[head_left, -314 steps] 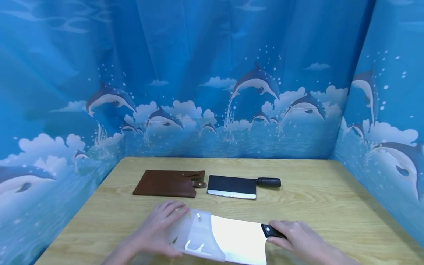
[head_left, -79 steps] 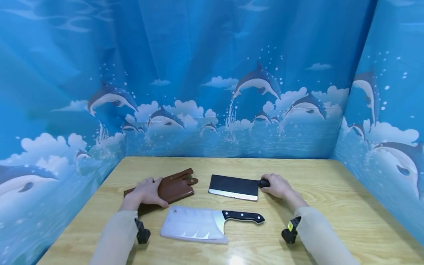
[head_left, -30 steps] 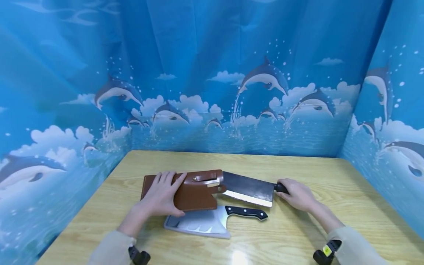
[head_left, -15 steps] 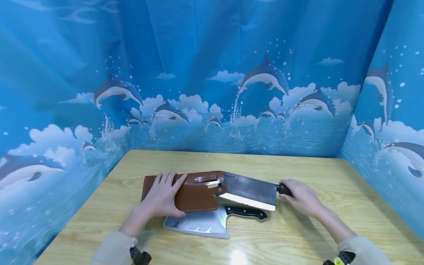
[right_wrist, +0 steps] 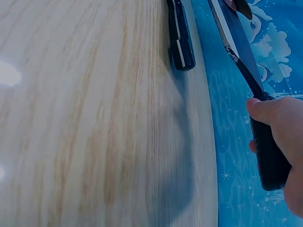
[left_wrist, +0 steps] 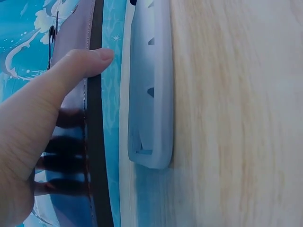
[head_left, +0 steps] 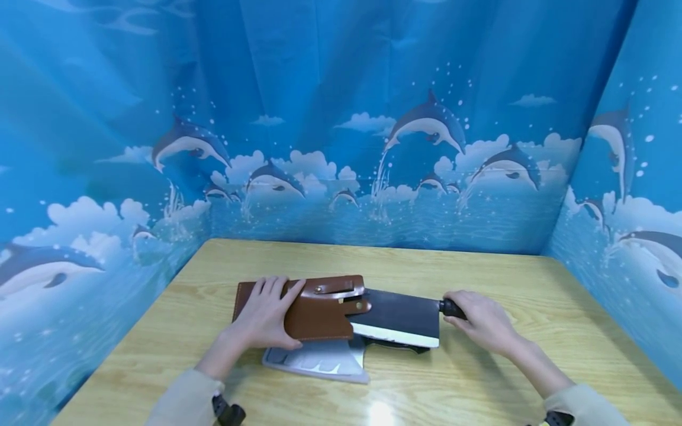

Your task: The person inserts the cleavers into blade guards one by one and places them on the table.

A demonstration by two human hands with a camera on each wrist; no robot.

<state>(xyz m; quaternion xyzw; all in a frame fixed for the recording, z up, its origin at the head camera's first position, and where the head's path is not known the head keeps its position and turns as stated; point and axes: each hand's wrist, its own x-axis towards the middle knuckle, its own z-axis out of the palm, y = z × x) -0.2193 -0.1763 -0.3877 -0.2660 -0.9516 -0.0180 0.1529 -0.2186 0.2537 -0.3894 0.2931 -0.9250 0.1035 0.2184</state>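
My left hand (head_left: pixel 264 319) holds a brown leather knife sheath (head_left: pixel 322 316) above the table, thumb on its near edge and fingers over the far side. In my right hand (head_left: pixel 483 322) is the black handle (right_wrist: pixel 269 156) of a dark-bladed cleaver (head_left: pixel 402 313), cutting edge toward me. The blade's left end meets the sheath's mouth beside the snap strap (head_left: pixel 358 306); how much lies inside is hidden. Below them a second cleaver in a translucent blade cover (head_left: pixel 314 362) lies on the table, partly covered by the sheath and blade. Its black handle (right_wrist: pixel 181 42) shows in the right wrist view.
The wooden table (head_left: pixel 453 390) extends around the hands. Blue dolphin-printed curtains (head_left: pixel 319 118) stand at the back and both sides. Dark wrist-worn devices (head_left: pixel 228 411) sit at the cuffs.
Earlier the sheath and dark cleaver lay on the table; both were lifted and brought together over the second cleaver. In the last half second the blade has shifted slightly left and levelled at the sheath's mouth.
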